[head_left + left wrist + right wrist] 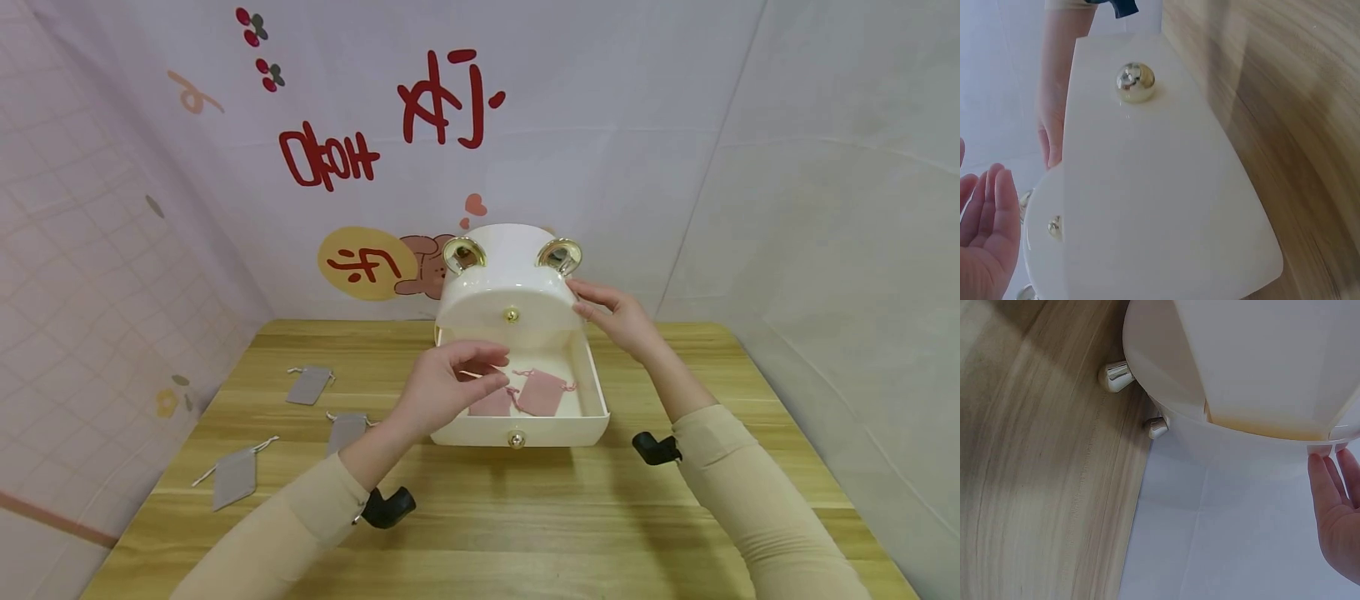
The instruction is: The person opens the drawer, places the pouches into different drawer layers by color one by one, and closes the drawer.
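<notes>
A white storage box (498, 275) with gold ear-like rings stands on the table, its lower drawer (566, 432) pulled out. Inside the drawer lie two pink drawstring pouches; one pouch (542, 393) is in plain sight, the other pouch (491, 406) partly behind my left hand. That left hand (450, 379) hovers over the drawer's left part, fingers loosely bent, nothing visible in it; the left wrist view shows the same hand (988, 231) with extended fingers. With straight fingertips my right hand (618, 317) touches the box's right side, as the right hand (1341, 512) also shows in its wrist view.
Three grey drawstring pouches lie on the wooden table (540, 525) to the left: a far pouch (310, 386), a near pouch (236, 477) and a pouch (347, 431) partly behind my left forearm. A printed cloth (600, 125) hangs behind the table.
</notes>
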`<state>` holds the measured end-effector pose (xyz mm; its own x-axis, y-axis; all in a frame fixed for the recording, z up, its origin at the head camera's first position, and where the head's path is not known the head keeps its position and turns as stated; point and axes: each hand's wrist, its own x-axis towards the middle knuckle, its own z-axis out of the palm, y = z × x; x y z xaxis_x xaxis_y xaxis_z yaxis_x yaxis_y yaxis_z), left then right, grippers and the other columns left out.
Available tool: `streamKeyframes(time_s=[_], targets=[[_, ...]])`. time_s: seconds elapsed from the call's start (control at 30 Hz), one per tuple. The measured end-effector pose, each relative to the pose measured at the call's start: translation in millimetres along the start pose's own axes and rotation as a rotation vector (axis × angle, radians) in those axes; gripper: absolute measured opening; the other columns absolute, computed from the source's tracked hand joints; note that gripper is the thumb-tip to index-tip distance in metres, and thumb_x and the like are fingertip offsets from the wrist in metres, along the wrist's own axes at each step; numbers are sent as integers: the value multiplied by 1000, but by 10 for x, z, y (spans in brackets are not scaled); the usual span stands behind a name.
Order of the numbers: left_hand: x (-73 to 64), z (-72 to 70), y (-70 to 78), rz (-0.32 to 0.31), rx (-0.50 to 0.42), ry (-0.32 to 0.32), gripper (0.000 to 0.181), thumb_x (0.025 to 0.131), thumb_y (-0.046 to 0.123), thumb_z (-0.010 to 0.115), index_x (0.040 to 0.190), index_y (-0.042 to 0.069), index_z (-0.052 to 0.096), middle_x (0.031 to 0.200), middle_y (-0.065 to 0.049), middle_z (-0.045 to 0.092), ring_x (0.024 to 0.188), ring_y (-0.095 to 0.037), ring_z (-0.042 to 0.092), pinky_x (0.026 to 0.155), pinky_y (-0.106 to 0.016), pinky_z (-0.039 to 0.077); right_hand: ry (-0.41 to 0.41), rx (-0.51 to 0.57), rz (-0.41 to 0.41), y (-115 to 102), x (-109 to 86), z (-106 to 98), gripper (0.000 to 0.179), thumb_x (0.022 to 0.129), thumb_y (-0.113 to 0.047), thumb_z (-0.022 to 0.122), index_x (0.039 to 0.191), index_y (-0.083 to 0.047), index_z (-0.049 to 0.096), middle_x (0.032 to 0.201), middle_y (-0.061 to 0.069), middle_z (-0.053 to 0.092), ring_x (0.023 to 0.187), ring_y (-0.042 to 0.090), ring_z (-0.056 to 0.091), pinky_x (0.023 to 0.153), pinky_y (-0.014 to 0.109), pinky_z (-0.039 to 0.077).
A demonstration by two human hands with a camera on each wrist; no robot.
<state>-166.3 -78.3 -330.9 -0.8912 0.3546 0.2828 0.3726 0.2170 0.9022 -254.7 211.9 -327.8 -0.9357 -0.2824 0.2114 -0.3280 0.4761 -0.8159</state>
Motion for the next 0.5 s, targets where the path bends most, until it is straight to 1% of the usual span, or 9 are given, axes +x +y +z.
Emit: streamKeyframes(time_s=[0.03, 0.13, 0.27, 0.37, 0.5], targets=[[-16, 10, 13, -1, -5, -15, 31, 85, 9, 79, 115, 6, 73, 106, -6, 73, 91, -16, 70, 79, -35, 57, 0, 0, 1, 2, -2, -2, 44, 100, -13, 60, 142, -1, 52, 151, 17, 42, 142, 39, 31, 112, 60, 27], [-73, 43, 31, -20, -28, -54, 30, 84, 10, 80, 113, 6, 74, 104, -7, 73, 88, -16, 70, 76, -33, 58, 7, -4, -3, 179, 54, -5, 45, 100, -19, 62, 143, -8, 53, 151, 12, 43, 142, 36, 31, 112, 59, 27], [-167, 84, 49, -66, -50, -96, 28, 84, 13, 81, 110, 8, 75, 102, -6, 74, 85, -16, 69, 75, -31, 58, 27, -17, -5, 415, 134, -4, 47, 98, -30, 64, 143, -18, 56, 151, 4, 46, 142, 30, 34, 112, 57, 29], [-238, 112, 34, -77, -65, -127, 26, 84, 13, 80, 109, 9, 75, 100, -3, 74, 85, -16, 69, 75, -30, 57, 33, -26, -7, 418, 138, -4, 47, 98, -33, 64, 143, -19, 56, 150, 3, 47, 142, 30, 35, 112, 56, 29], [-324, 153, -40, -62, -107, -163, 28, 84, 9, 80, 111, 5, 74, 100, -5, 74, 87, -17, 69, 77, -29, 57, 27, -26, -21, 425, 149, -3, 47, 98, -32, 63, 143, -18, 56, 151, 5, 46, 142, 32, 34, 112, 57, 29]])
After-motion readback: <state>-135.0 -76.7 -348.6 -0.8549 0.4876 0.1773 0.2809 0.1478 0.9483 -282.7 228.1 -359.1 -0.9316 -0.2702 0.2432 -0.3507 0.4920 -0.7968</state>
